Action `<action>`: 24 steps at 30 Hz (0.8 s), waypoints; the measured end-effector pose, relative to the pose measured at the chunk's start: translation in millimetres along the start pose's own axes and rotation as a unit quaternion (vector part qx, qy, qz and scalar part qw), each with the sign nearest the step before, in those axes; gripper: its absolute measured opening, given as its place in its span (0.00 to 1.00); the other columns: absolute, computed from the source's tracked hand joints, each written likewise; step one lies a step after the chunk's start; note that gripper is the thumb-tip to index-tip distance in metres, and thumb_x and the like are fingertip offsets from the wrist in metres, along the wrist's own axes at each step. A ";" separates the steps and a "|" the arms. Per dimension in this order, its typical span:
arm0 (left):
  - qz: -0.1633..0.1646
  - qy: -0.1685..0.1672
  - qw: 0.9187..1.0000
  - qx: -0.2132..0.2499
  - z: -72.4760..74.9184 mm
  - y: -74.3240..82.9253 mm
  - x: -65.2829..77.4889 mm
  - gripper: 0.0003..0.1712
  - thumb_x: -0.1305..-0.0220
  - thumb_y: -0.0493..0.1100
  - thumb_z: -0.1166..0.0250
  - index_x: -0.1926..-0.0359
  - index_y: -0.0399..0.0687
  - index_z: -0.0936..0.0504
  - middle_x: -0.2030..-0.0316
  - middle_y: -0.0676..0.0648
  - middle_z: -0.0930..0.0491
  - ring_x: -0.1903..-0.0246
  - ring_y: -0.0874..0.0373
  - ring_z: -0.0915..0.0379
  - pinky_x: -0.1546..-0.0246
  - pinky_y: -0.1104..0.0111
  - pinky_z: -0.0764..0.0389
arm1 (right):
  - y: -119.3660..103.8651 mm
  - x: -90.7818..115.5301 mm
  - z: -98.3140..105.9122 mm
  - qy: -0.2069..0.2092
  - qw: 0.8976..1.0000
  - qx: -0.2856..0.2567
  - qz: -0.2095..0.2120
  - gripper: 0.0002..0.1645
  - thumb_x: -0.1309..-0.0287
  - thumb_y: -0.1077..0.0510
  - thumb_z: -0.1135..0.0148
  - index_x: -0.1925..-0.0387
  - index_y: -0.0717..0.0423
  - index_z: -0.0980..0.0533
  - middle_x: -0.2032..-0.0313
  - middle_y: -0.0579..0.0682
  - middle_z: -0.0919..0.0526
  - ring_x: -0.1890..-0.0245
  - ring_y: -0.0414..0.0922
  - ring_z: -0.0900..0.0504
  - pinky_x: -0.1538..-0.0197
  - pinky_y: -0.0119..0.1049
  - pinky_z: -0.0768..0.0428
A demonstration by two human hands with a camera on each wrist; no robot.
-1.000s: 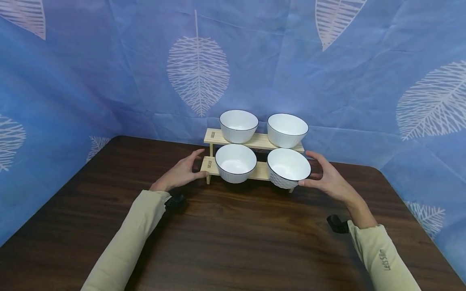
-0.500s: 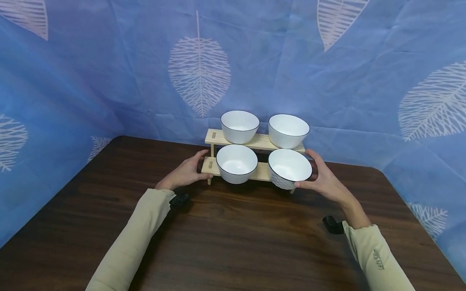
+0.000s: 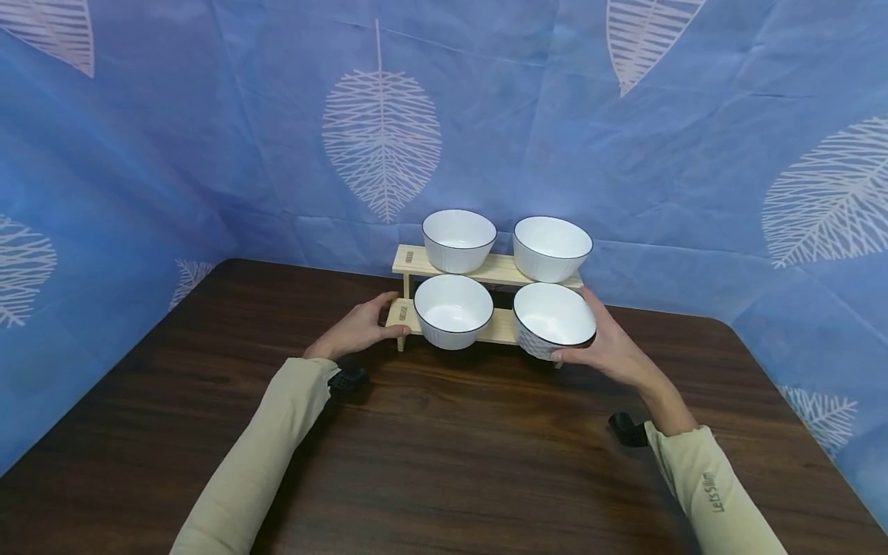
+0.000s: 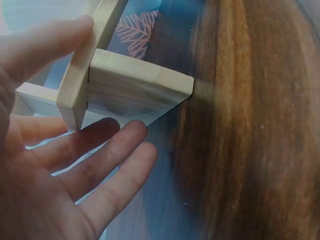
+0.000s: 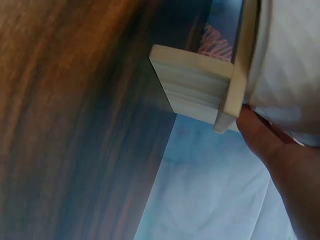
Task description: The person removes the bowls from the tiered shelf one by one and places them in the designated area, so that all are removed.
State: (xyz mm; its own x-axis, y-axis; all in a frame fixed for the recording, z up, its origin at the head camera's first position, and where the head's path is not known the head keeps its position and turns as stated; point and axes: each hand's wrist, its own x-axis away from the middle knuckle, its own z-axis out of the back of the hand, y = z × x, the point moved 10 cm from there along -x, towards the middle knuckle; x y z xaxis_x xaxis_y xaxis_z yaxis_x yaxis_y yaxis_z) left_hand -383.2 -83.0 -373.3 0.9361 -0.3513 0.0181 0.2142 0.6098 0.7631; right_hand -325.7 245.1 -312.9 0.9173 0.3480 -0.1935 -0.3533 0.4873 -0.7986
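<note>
A two-step pale wooden rack [image 3: 501, 327] stands at the back of the table with white, dark-rimmed bowls on both steps. My left hand [image 3: 355, 330] grips the lower step's left end, thumb at the front edge and fingers behind; the left wrist view shows the thumb [image 4: 60, 40] on the board. My right hand [image 3: 613, 351] curves round the lower step's right end, close against the front right bowl [image 3: 553, 314]. In the right wrist view a finger [image 5: 265, 135] meets the board's corner under that bowl; most of this hand is out of frame there.
The front left bowl [image 3: 452, 308], back left bowl [image 3: 459, 254] and back right bowl [image 3: 548, 262] sit upright on the rack. A blue leaf-print curtain [image 3: 264, 139] hangs right behind. The dark wooden table [image 3: 430, 462] extends toward me.
Both hands have moved inward to the rack's ends. The left thumb has come onto the lower step, and the right hand has closed in beside the front right bowl. The bowls keep their places on the rack.
</note>
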 end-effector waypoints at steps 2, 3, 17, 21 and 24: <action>-0.001 0.000 1.000 0.011 -1.0 -1.0 -1.3 0.50 0.33 0.49 0.30 0.23 0.32 0.47 0.32 0.32 0.32 0.34 0.40 0.35 0.33 0.46 0.32 | -1.8 -1.8 -1.9 0.002 1.000 -0.002 0.019 0.61 0.49 0.65 0.23 0.22 0.58 0.52 0.32 0.62 0.37 0.36 0.58 0.32 0.45 0.34 0.24; -0.003 0.000 1.000 0.016 -1.3 -1.0 -1.8 0.50 0.32 0.49 0.30 0.23 0.32 0.47 0.32 0.32 0.33 0.33 0.39 0.35 0.33 0.46 0.32 | -1.7 -2.2 -2.2 0.006 1.000 0.001 0.022 0.60 0.49 0.65 0.23 0.22 0.58 0.50 0.32 0.61 0.36 0.37 0.57 0.32 0.46 0.31 0.24; 0.001 -0.034 0.981 0.192 -9.2 -3.6 -2.4 0.43 0.27 0.37 0.37 0.22 0.35 0.50 0.31 0.29 0.39 0.43 0.37 0.24 0.51 0.54 0.15 | -0.2 1.3 -2.0 0.040 0.999 0.020 -0.015 0.59 0.49 0.60 0.22 0.22 0.54 0.48 0.32 0.61 0.36 0.36 0.59 0.32 0.47 0.53 0.22; 0.014 -0.040 0.975 0.219 -11.8 -5.6 -3.7 0.42 0.27 0.35 0.37 0.21 0.37 0.51 0.33 0.29 0.37 0.43 0.36 0.24 0.53 0.53 0.14 | 4.5 4.7 1.1 0.064 0.995 0.057 -0.044 0.61 0.49 0.53 0.21 0.21 0.53 0.48 0.31 0.64 0.35 0.35 0.63 0.32 0.44 0.61 0.24; 0.026 -0.044 0.971 0.233 -11.5 -6.7 -2.6 0.43 0.27 0.34 0.38 0.21 0.39 0.52 0.33 0.29 0.37 0.43 0.35 0.25 0.55 0.53 0.14 | 4.5 5.1 1.6 0.074 0.993 0.071 -0.057 0.62 0.49 0.51 0.21 0.21 0.54 0.49 0.31 0.66 0.36 0.34 0.65 0.34 0.42 0.64 0.26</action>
State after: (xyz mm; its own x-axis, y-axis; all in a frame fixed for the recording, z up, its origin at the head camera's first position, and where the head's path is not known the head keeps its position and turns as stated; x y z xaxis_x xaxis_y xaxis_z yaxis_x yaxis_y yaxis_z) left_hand -383.8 -78.1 -385.9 0.9107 -0.4002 0.1028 -0.0009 0.2470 0.9690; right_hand -322.9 250.3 -316.6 0.9661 0.1669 -0.1967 -0.2580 0.6285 -0.7337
